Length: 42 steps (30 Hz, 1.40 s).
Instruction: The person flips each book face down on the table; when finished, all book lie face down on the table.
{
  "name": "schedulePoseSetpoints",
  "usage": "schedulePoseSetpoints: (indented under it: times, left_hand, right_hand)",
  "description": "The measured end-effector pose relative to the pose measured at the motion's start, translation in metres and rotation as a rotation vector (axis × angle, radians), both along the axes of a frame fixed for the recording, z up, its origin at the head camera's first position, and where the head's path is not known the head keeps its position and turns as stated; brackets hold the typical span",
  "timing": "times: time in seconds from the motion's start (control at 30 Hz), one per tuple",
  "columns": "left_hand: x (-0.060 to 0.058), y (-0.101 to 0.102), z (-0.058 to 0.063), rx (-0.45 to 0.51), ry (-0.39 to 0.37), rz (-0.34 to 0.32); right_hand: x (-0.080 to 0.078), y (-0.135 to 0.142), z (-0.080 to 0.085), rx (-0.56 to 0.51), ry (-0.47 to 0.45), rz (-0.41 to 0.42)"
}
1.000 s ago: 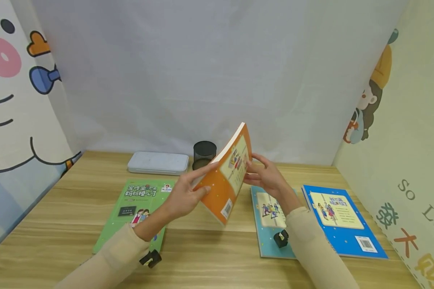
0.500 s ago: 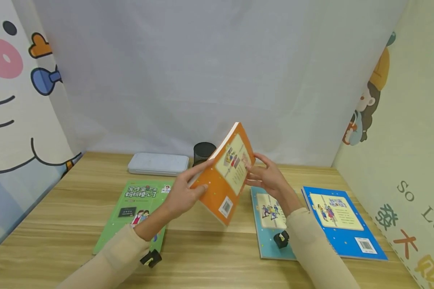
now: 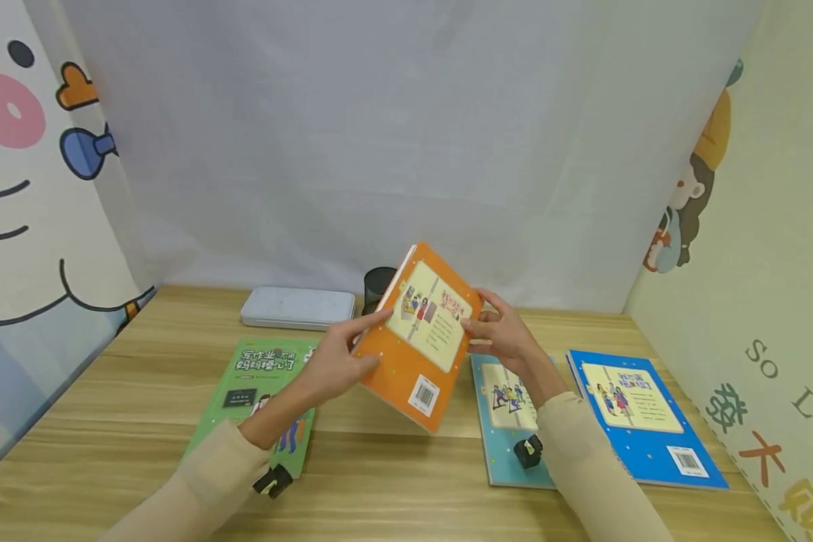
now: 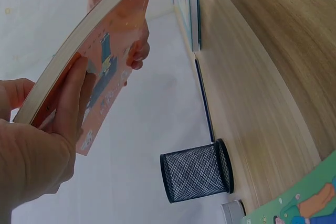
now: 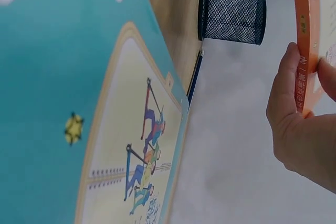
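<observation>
- The orange paperback is held up above the wood-grain table, between the left hand and the right hand; its back cover, with the barcode, faces the head camera;
- its long axis runs away from the person at a slant, the far end leaning rightward; the whole book is tilted rather than lying flat;
- neither hand is the nearer, since both touch it; the left one grips the page edge toward the person's end, the right one grips the spine close to the far corner, so the two grips sit roughly diagonally across it;
- the left fingers lie against the front cover with the thumb on the back side, pinching the pages between; the right fingers wrap the spine, thumb on the back cover;
- under the left forearm lies the green paperback; by the right forearm lies the teal paperback, with the blue paperback farther right;
- beyond the orange one stand the black mesh pen cup and, left of it, the pale pencil case.
</observation>
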<state>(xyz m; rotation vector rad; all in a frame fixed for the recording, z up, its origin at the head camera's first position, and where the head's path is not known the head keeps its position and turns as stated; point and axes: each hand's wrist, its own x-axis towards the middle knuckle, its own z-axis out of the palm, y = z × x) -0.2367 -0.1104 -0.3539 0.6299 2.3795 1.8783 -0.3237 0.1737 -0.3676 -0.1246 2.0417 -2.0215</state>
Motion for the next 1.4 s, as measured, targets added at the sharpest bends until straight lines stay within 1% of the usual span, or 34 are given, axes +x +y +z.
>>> schedulePoseSetpoints:
  times: [0.23,0.37,0.53,0.67,0.83,0.93,1.13,1.3,1.4]
  left_hand:
    - [-0.001,-0.001,-0.002,-0.078,-0.071,0.016]
    - [-0.001,-0.001,-0.004,-0.140,-0.106,0.055]
    - [-0.001,0.000,-0.006,-0.247,-0.128,0.140]
    - [-0.003,0.000,-0.010,-0.300,-0.139,0.162]
    - [-0.003,-0.002,-0.016,-0.312,-0.146,0.150]
    - [-0.003,-0.003,-0.019,-0.314,-0.148,0.134]
    - [-0.001,-0.007,-0.026,-0.354,-0.139,0.108]
    - [0.001,-0.009,-0.032,-0.372,-0.157,0.094]
    - [0.003,-0.009,-0.036,-0.380,-0.184,0.079]
  right_hand:
    - [0.000,0.002,-0.001,0.030,0.013,0.014]
    - [0.000,0.002,-0.001,0.061,0.023,0.014]
    - [0.001,0.001,-0.003,0.097,0.036,0.015]
    - [0.001,0.001,-0.004,0.130,0.068,0.025]
    - [0.000,0.000,-0.004,0.184,0.121,0.063]
    - [-0.001,0.000,-0.004,0.193,0.129,0.079]
    - [-0.002,-0.002,-0.004,0.197,0.110,0.102]
    - [-0.006,-0.003,-0.008,0.244,0.072,0.147]
    - [-0.007,-0.004,-0.012,0.282,0.050,0.176]
